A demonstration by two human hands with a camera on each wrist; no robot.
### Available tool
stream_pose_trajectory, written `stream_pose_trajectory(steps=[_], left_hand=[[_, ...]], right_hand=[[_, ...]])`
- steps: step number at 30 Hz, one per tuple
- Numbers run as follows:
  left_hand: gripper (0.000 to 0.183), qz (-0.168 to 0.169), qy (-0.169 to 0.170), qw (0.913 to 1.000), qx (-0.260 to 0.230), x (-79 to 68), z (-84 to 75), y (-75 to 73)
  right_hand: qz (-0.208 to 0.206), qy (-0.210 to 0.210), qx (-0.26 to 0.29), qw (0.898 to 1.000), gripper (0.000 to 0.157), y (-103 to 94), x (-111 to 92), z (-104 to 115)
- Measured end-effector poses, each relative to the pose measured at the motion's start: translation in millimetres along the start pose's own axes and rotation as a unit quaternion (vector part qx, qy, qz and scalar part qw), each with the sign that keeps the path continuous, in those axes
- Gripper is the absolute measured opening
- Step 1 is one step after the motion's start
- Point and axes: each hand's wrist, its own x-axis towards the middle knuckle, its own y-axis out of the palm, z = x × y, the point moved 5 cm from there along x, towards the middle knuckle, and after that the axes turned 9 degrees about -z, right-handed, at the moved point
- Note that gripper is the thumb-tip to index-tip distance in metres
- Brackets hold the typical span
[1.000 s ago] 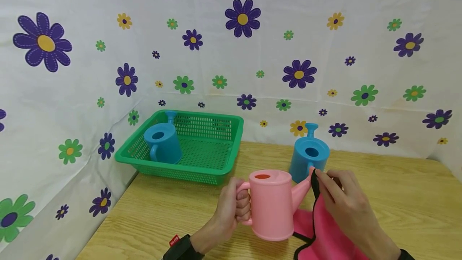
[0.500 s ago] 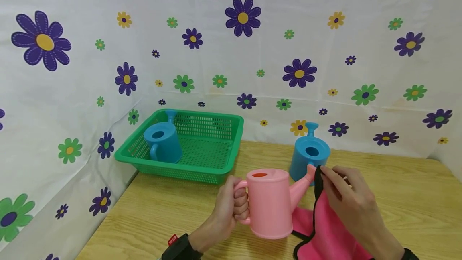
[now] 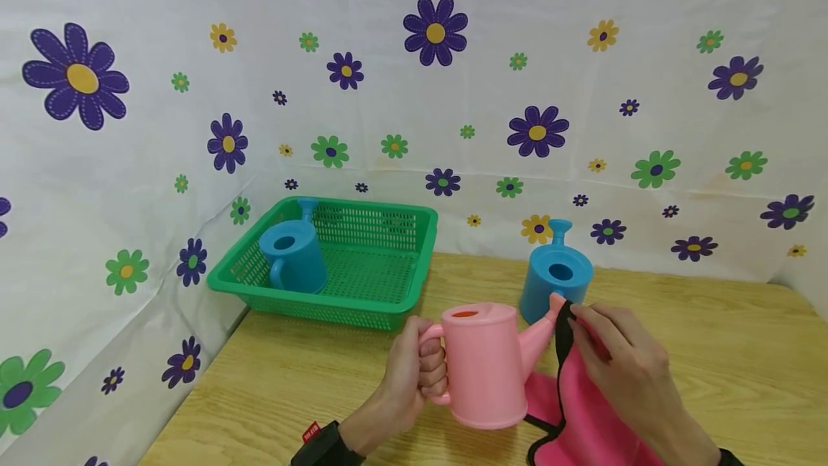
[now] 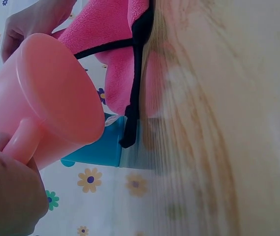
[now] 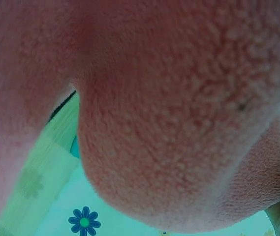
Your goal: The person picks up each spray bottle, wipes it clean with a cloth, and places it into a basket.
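In the head view my left hand (image 3: 404,383) grips the handle of a pink watering can (image 3: 485,372), fingers curled round it. The can is upright and seems raised off the table; the left wrist view shows its underside. My right hand (image 3: 634,365) pinches a pink fleecy cloth (image 3: 589,416) with black edging, at the tip of the can's spout (image 3: 537,342). The rest of the cloth hangs down towards the table. Fabric (image 5: 189,108) fills most of the right wrist view and hides the fingers there. Just behind the spout stands a blue watering can (image 3: 542,286).
A green plastic basket (image 3: 323,308) stands at the back left, with a second blue watering can (image 3: 300,265) in it. Under everything is a wood-grain table (image 3: 272,394). A flower-print sheet (image 3: 388,92) rises behind and along the left side.
The right hand and cloth edge shifted slightly right off the spout tip, then came back against it. The pink can moved a little to the left, still in the left hand.
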Motion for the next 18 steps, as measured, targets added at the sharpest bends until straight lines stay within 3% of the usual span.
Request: stream_pose_trajectory(steps=[18], left_hand=[[0.039, 0.003, 0.0, 0.9998, -0.021, 1.7, 0.4, 3.9]], right_hand=[[0.047, 0.006, 0.045, 0.998, 0.063, 12.3, -10, 19]])
